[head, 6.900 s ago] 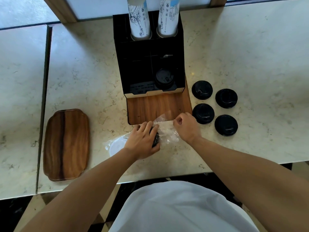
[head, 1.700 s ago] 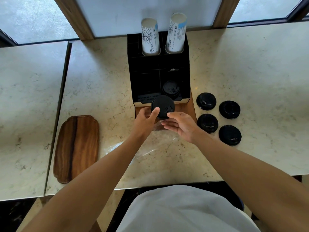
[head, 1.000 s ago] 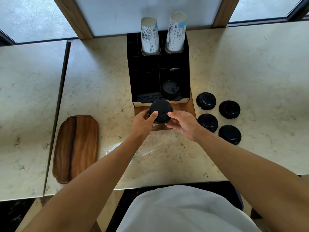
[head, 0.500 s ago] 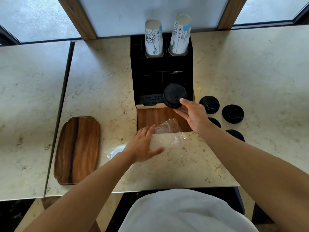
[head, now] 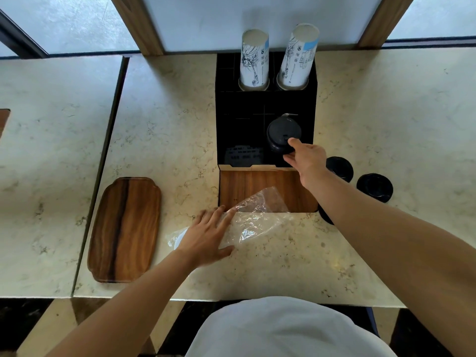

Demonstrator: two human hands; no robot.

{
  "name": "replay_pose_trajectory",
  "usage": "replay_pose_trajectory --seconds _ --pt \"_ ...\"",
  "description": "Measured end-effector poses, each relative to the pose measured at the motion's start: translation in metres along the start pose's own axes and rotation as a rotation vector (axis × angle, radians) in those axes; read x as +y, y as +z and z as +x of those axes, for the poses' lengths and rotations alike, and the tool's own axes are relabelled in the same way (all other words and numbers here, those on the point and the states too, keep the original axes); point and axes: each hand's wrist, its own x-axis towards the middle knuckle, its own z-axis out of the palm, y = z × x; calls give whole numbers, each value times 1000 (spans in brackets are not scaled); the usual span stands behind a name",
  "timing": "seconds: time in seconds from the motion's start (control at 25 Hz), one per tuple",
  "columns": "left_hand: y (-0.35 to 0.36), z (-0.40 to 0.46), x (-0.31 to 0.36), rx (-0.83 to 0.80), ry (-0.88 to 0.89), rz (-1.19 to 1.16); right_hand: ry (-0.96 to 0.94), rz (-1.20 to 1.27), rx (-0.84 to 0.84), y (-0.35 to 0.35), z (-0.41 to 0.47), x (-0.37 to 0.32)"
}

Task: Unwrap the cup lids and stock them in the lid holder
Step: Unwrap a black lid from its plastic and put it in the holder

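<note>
A black lid holder (head: 240, 124) stands on the marble counter with two stacks of printed paper cups (head: 254, 61) in its back slots. My right hand (head: 305, 157) grips a stack of black lids (head: 279, 135) over the holder's front right compartment. My left hand (head: 206, 237) lies flat, fingers spread, on the clear plastic wrapper (head: 257, 217) in front of the holder. More black lids (head: 374, 186) lie on the counter to the right, some hidden behind my right arm.
A wooden tray (head: 125, 229) lies at the left on the counter. The holder has a wooden base (head: 247, 188) projecting toward me. A seam (head: 108, 150) splits the counter from a second slab at the left. Window frames stand behind.
My right hand has carried the lid stack forward from above the wooden base to over the holder's front right compartment. My left hand let go of the lids and dropped onto the wrapper.
</note>
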Motion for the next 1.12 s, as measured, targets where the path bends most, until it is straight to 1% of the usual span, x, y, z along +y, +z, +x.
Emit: replay_pose_trajectory --seconds 0.16,0.32,0.44,0.68,0.92,1.04,1.12 --pt "2 2 0 17 -11 11 24 -92 57 6 8 2" --pt "6 3 1 32 -17 10 -8 -215 95 7 10 5" --pt "7 3 2 52 -21 4 -21 -252 104 9 11 5" --pt "4 2 3 42 -34 12 -27 -366 126 15 11 1" --pt "3 2 4 55 -31 18 24 -346 138 12 18 4" --pt "2 2 4 53 -32 21 2 -419 128 12 19 6" --pt "2 2 5 54 -34 25 -4 -416 129 11 20 5"
